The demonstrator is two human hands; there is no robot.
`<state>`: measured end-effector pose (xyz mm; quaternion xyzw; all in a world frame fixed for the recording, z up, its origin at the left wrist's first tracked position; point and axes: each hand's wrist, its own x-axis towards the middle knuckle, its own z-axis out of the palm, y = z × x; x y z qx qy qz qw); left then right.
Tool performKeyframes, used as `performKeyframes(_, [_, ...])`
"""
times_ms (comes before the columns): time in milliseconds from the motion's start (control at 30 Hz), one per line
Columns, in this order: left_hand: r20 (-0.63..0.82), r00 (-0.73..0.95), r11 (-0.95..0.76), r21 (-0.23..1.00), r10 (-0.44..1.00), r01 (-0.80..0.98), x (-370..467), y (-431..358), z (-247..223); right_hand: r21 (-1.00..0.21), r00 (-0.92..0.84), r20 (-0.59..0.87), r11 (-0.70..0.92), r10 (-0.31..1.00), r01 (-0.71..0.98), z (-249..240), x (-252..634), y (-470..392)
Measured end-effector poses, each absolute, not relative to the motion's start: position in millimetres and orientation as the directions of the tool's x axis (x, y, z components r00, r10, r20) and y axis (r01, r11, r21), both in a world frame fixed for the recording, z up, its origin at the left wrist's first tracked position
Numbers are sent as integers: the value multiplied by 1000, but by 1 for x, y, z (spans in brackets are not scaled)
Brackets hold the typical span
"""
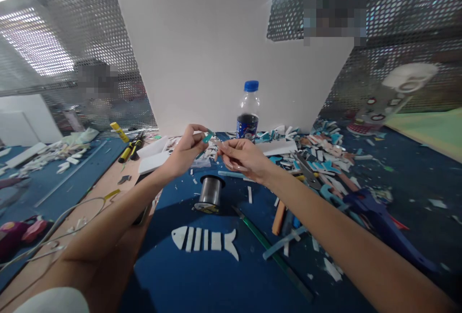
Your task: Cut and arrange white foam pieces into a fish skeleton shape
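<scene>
Thumb and forefinger of the left hand (188, 147) pinch a small green piece (207, 138); right hand (244, 157) has its tips closed on a pale sliver (217, 143), other fingers curled. Key relation: both pinches point inward, nearly meeting, with green just left of the sliver at about the same level, so alignment runs left-right across that narrow gap. Green's long axis: too small to call. Can't tell if the two touch. Left hand is nearer green, right hand nearer sliver. Spool (211, 190) stands below the gap, wearer's side, clear of both hands. Closer in, white fish (216, 241) lies flat in separate slices, long axis left-right, head left. Green knife (265, 244) slants off to its right, inside the right forearm. Beyond the right hand: upright bottle (247, 124), scraps (335, 138) spread to its right.
</scene>
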<state>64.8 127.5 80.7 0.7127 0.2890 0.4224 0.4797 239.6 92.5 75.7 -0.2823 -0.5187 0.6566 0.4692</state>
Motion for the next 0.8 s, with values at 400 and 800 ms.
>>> performKeyframes(400, [402,435,-429,902,806,-39,64,125,83,-888,-266,45,-83,963,-452,73,237,93])
performKeyframes(800, [498,251,-471,867,830,-164,63,127,82,-835,-218,94,-42,971,-548,78,239,95])
